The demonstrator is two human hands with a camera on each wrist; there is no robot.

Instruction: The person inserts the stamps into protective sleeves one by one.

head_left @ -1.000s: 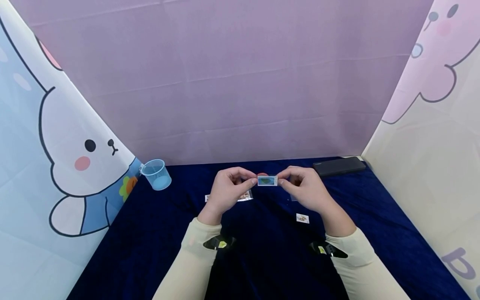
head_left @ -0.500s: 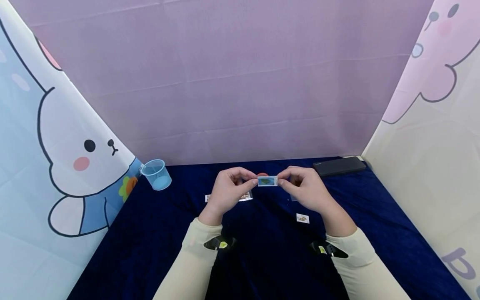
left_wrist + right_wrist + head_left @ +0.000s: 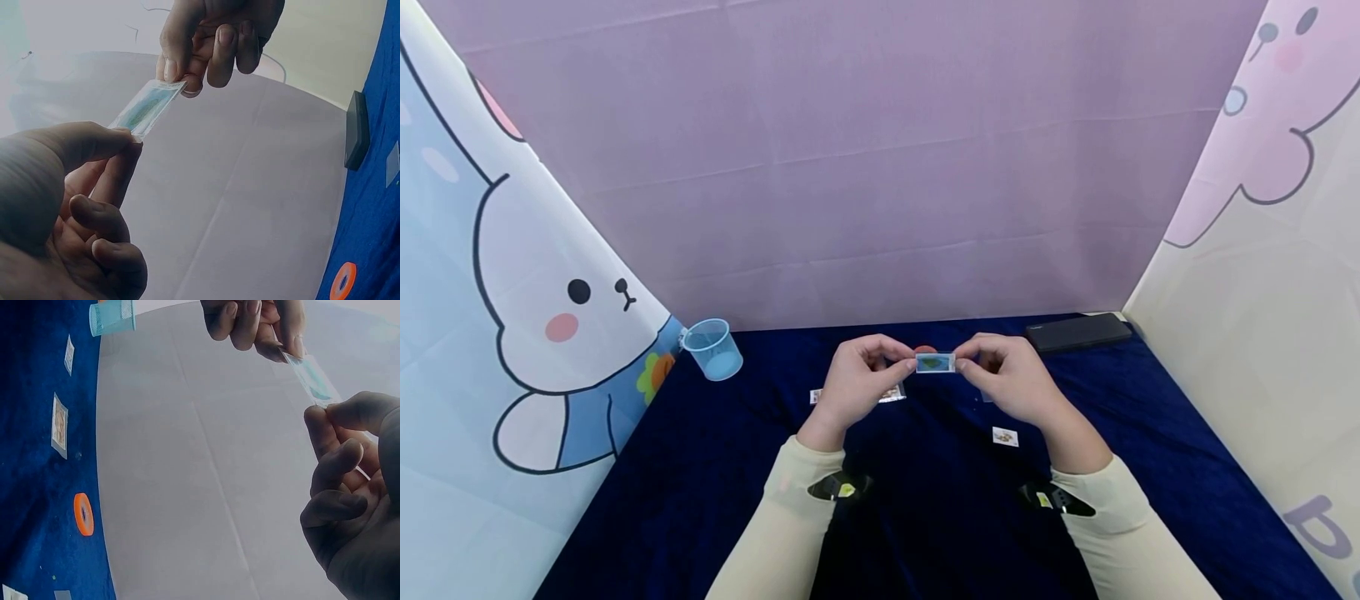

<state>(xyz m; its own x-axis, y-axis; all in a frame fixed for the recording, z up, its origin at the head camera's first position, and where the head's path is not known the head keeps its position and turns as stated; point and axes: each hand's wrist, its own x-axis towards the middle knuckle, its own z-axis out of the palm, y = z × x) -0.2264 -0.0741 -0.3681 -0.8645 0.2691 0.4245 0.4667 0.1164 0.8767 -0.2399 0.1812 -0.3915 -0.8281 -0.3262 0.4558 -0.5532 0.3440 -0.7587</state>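
Between my hands, up off the table, is a small blue postage stamp [image 3: 935,363] with a white border, inside a clear plastic sleeve [image 3: 139,135]. My left hand [image 3: 857,379] pinches its left end with thumb and forefinger. At the opposite end, my right hand [image 3: 1015,375] pinches it the same way. Both wrist views show the remaining fingers curled loosely. Below on the cloth, partly hidden by the left hand in the head view, lies a sleeved stamp [image 3: 60,426]. Another small stamp [image 3: 1005,437] lies below the right hand.
A blue mesh cup [image 3: 713,352] stands at the back left. At the back right lies a flat black case [image 3: 1078,332]. An orange tape roll [image 3: 79,515], another small stamp [image 3: 69,355] and a clear sleeve [image 3: 392,164] lie on the dark blue cloth [image 3: 760,467].
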